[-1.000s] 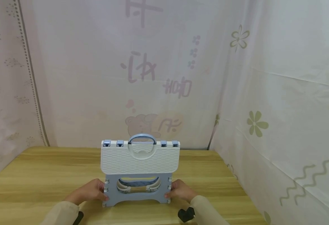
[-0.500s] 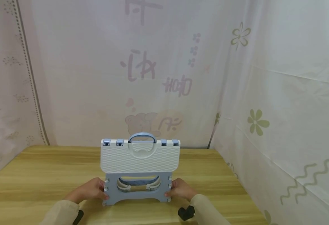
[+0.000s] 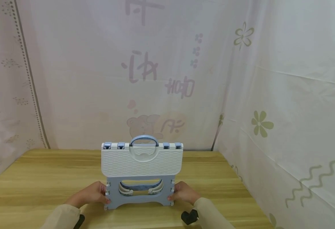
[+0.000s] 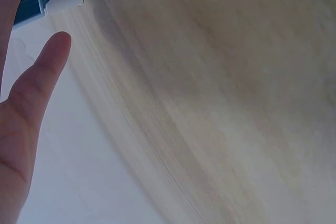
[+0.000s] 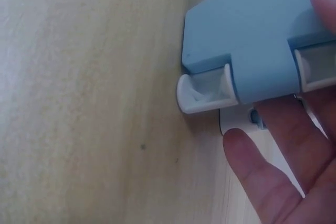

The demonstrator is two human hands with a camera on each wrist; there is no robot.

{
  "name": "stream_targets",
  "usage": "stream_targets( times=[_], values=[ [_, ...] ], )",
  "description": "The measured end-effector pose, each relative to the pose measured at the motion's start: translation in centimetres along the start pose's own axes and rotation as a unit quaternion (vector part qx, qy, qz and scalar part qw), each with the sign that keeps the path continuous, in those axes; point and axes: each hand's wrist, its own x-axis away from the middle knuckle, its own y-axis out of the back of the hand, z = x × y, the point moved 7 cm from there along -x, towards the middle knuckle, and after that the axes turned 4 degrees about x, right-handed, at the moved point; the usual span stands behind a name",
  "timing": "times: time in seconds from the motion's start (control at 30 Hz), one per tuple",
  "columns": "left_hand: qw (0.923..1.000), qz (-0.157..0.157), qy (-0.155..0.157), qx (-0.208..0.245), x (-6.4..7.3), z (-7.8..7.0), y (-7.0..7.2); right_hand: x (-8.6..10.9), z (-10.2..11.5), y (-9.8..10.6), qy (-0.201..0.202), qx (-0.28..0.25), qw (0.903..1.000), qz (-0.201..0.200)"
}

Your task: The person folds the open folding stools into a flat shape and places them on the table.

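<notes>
A folding step stool (image 3: 141, 165) stands upright on the table in the head view. Its white woven-pattern top panel hangs down in front of pale blue legs, and a blue carrying handle arches above. My left hand (image 3: 91, 194) holds the lower left edge, thumb on the front. At the lower right edge, my right hand (image 3: 185, 192) grips the blue leg panel in the same way. The right wrist view shows the thumb on the blue panel (image 5: 241, 30) and fingers behind it. In the left wrist view one finger (image 4: 44, 69) is stretched out; the stool is mostly cut off.
The wood-grain table (image 3: 56, 168) extends around the stool on all sides. A printed curtain (image 3: 99, 79) hangs behind the far edge, and a flowered one (image 3: 293, 105) runs along the right. Dark wrist straps (image 3: 189, 217) show near the cuffs.
</notes>
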Motion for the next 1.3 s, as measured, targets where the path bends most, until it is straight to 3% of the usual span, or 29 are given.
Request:
stream_targets(
  times=[0.4, 0.7, 0.83, 0.97, 1.03, 1.13, 1.3],
  values=[
    [0.9999, 0.006, -0.003, 0.008, 0.0, 0.2, -0.1, -0.1, 0.1, -0.1, 0.011, -0.018, 0.9997, 0.007],
    [1.0, -0.003, 0.005, -0.006, 0.3, 0.0, 0.0, -0.2, -0.3, 0.0, 0.011, 0.006, 0.9999, 0.01],
    [0.9968, -0.023, 0.009, -0.076, 0.4, 0.0, 0.5, -0.1, -0.8, 1.0, 0.019, 0.054, 0.9983, -0.012],
    [0.9821, -0.046, 0.031, -0.18, 1.0, 0.1, 1.5, 0.4, -1.1, 2.4, 0.034, 0.087, 0.9945, -0.048],
    [0.9786, -0.055, 0.046, -0.193, 1.3, 0.3, 1.9, 0.7, -1.2, 2.7, 0.044, 0.092, 0.9933, -0.054],
    [0.9799, -0.063, 0.06, -0.18, 1.4, 0.7, 2.1, 0.8, -1.6, 2.6, 0.046, 0.078, 0.9947, -0.049],
    [0.9866, -0.057, 0.033, -0.149, 1.2, 1.1, 1.7, 0.2, -2.3, 1.6, 0.039, -0.009, 0.9992, -0.003]
  ],
)
